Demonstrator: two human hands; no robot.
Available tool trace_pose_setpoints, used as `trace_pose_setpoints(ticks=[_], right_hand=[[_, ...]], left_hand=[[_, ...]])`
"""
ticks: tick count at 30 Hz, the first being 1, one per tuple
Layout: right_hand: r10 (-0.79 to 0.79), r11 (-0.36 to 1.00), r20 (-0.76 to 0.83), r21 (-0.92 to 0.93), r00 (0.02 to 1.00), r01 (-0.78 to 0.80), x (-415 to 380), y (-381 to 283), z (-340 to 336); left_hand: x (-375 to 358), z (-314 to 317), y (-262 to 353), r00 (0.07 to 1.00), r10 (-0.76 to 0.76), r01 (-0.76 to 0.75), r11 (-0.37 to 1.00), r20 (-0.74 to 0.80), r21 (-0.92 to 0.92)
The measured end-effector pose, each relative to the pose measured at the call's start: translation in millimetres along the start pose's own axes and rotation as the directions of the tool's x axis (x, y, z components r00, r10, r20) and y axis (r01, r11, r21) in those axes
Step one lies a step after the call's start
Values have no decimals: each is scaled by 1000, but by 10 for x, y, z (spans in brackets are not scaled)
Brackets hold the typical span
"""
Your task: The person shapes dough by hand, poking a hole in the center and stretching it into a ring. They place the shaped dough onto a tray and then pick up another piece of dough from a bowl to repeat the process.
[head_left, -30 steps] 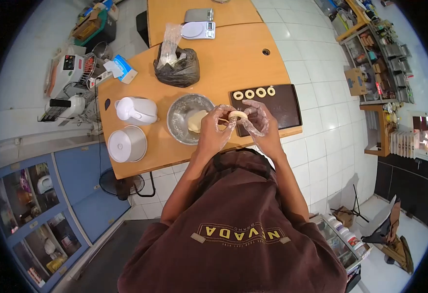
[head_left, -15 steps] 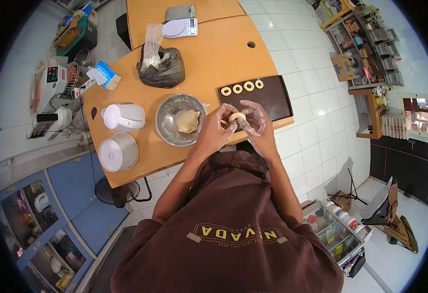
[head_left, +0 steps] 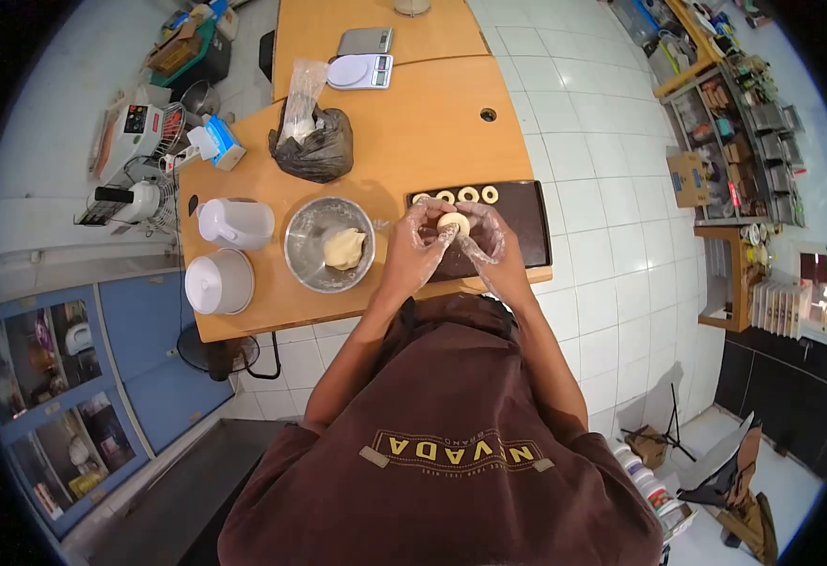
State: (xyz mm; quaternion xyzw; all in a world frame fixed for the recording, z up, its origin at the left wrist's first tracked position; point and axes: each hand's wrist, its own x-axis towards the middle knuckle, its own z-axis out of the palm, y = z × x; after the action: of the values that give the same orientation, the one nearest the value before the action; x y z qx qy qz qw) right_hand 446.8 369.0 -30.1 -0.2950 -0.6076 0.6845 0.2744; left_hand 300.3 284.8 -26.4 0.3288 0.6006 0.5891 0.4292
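My left hand (head_left: 417,243) and my right hand (head_left: 493,247), both dusted with flour, pinch a pale dough ring (head_left: 455,221) between their fingers. They hold it above the near part of a dark baking tray (head_left: 517,231). Along the tray's far edge lies a row of several dough rings (head_left: 469,194), partly covered by my fingers at the left end. Left of my hands stands a floury metal bowl (head_left: 302,247), with a lump of dough (head_left: 344,249) inside it.
A white jug (head_left: 243,224) and a round white container (head_left: 218,282) stand at the table's left. Farther back are a black plastic bag (head_left: 314,156), a white kitchen scale (head_left: 360,72) and a blue box (head_left: 225,143). The tray sits at the table's right edge.
The dough ring now faces up more flatly and shows its round shape, held by the fingers of both hands. The whole view has shifted slightly with my head.
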Motion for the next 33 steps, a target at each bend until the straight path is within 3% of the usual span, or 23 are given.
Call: trace_pose_setpoints(ticks=[4,6,10,15,22,24,28,33], right_hand=[[24,999,56,37,998,-26,-7,-69,-510],[-40,998,-1,47,999,40,50,-2,-738],[-7,986,44,167,999,-1,95,-35,-1054],[24,999,164,39,986,-31,118,-133,-1463],[16,985,100,170,995,-33,158,-164,-1665],[12,995,140,99,990,-26,154,-87,-1721],[31,999,240,-20,970,-27,143,-47,-1864],[17,997,135,70,991,-26,171,-145,-1845]], left_hand=[[108,391,-116,998,18,-25,993,-57,-118],[133,554,-154,1000,-4,3,999,-18,-34],[213,951,-100,998,-60,60,998,25,1],[300,1215,-78,997,-14,15,1000,-78,18],[303,1515,-277,996,-38,35,999,-75,-42],[297,1549,-288,999,-18,16,998,-33,-65],[316,1594,-222,992,-2,-1,1000,-123,-31],[317,1695,-174,991,-29,20,997,-130,-69]])
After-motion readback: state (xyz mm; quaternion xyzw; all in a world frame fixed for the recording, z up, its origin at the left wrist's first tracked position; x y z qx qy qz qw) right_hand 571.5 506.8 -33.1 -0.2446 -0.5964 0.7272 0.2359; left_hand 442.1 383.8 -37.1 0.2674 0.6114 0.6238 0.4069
